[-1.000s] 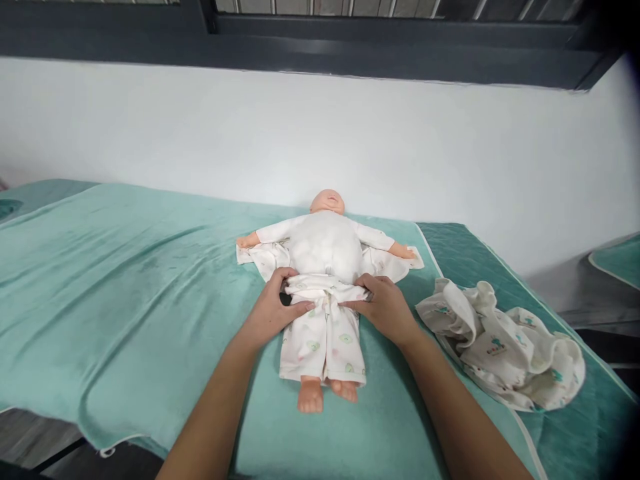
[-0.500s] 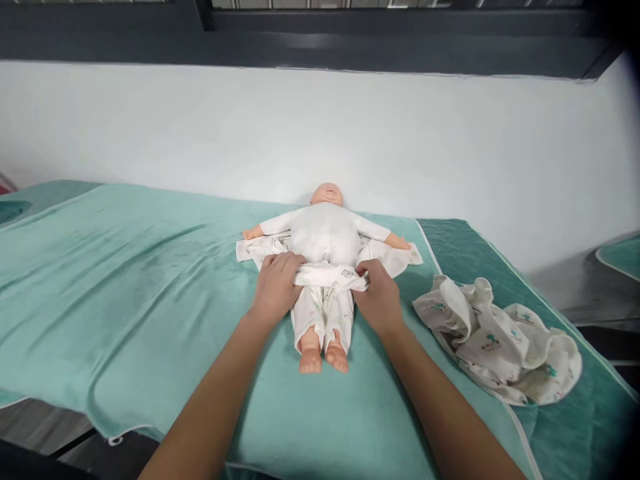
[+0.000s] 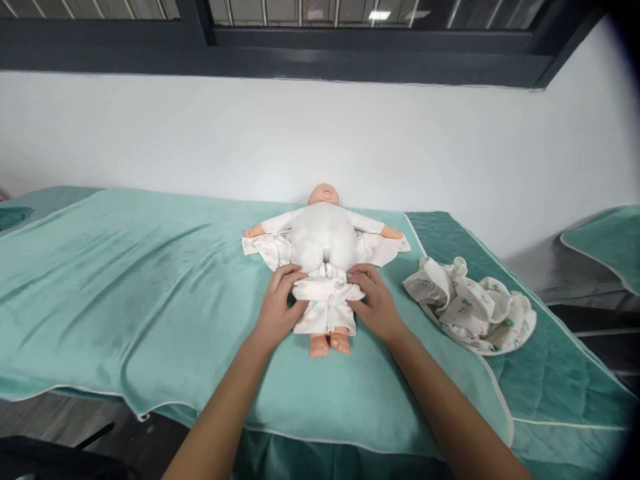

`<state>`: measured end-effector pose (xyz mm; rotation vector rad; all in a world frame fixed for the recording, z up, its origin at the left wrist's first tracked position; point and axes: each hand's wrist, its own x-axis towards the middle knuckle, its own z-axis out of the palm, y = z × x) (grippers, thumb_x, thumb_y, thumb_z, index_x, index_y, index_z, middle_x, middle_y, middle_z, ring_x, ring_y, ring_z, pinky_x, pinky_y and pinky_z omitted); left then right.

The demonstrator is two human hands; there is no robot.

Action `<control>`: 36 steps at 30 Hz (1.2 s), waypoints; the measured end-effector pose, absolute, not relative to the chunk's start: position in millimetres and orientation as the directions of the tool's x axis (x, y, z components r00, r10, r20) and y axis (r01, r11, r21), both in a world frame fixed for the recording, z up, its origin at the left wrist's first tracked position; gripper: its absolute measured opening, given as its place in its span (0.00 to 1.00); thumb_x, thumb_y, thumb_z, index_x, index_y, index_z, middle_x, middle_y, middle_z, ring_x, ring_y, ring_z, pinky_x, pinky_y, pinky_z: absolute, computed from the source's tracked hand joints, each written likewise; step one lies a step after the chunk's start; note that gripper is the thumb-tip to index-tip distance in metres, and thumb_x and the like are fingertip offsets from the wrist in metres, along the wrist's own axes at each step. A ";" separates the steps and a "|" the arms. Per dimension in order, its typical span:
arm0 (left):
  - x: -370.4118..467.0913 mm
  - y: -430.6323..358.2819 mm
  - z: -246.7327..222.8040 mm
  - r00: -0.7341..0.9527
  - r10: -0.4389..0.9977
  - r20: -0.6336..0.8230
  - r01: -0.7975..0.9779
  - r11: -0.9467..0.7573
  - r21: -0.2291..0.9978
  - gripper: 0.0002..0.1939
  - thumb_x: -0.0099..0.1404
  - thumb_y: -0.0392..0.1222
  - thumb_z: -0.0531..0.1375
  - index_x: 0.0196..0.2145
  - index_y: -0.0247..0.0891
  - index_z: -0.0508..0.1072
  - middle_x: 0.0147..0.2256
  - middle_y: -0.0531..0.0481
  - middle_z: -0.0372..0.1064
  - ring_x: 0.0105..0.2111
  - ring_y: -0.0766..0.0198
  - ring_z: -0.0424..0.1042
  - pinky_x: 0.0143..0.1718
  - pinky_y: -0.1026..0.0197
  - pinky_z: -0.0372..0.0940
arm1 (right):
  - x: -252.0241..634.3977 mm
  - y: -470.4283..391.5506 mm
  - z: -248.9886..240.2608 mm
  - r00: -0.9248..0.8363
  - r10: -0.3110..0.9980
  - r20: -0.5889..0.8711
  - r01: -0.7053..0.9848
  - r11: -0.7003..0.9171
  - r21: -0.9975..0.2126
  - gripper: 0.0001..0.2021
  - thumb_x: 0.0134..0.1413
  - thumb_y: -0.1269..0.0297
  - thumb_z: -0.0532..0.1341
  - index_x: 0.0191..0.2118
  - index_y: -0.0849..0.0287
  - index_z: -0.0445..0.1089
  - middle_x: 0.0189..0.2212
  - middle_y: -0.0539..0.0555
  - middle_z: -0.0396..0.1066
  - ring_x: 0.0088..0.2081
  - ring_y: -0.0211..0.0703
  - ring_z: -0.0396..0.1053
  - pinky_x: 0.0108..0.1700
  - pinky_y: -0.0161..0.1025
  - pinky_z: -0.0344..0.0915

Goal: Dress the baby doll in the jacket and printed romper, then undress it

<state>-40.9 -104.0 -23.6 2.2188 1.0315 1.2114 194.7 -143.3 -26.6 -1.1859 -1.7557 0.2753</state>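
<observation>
Doll (image 3: pixel 327 233), one: white torso, on its back on a green cover (image 3: pixel 150 280), just beyond the fingers. Printed trousers (image 3: pixel 327 290), one pair: on the doll's legs, between the two hands, waist turned over in a band. Left hand (image 3: pixel 281 303): fingers and thumb gripping the band's left end. Right hand (image 3: pixel 376 303): likewise at the right end. Step in hand, as judged: handling the trouser waist; the next move calls for even tension from both sides. Cloth bundle (image 3: pixel 470 307), crumpled, right of the right fingers: small teal motifs, perhaps with lettering, too small to read. Brands: none legible.
</observation>
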 end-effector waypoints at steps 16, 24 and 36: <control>-56.8 -113.7 -27.0 0.511 0.782 0.356 0.431 -0.592 0.680 0.48 0.54 0.60 0.67 0.66 0.46 0.53 0.67 0.41 0.45 0.67 0.48 0.48 0.67 0.45 0.48 | 185.9 -170.5 -16.3 -0.131 0.945 0.299 0.536 0.321 -0.781 0.11 0.58 0.54 0.62 0.40 0.56 0.66 0.36 0.50 0.67 0.40 0.44 0.65 0.45 0.41 0.61; -54.5 -108.3 -21.7 0.507 0.779 0.368 0.447 -0.603 0.661 0.48 0.53 0.60 0.68 0.65 0.44 0.55 0.64 0.40 0.50 0.64 0.49 0.53 0.65 0.48 0.51 | 188.3 -194.0 -16.4 -0.225 0.939 0.259 0.598 0.343 -0.724 0.42 0.33 0.52 0.75 0.55 0.55 0.58 0.50 0.57 0.62 0.53 0.55 0.60 0.54 0.51 0.60; -60.9 -135.7 -3.2 0.633 0.733 0.249 0.449 -0.610 0.652 0.51 0.47 0.61 0.70 0.64 0.43 0.57 0.54 0.41 0.62 0.54 0.47 0.61 0.54 0.48 0.61 | 176.5 -193.4 0.0 -0.173 0.925 0.338 0.724 0.352 -0.593 0.21 0.48 0.52 0.67 0.45 0.57 0.66 0.41 0.54 0.71 0.45 0.49 0.66 0.47 0.44 0.62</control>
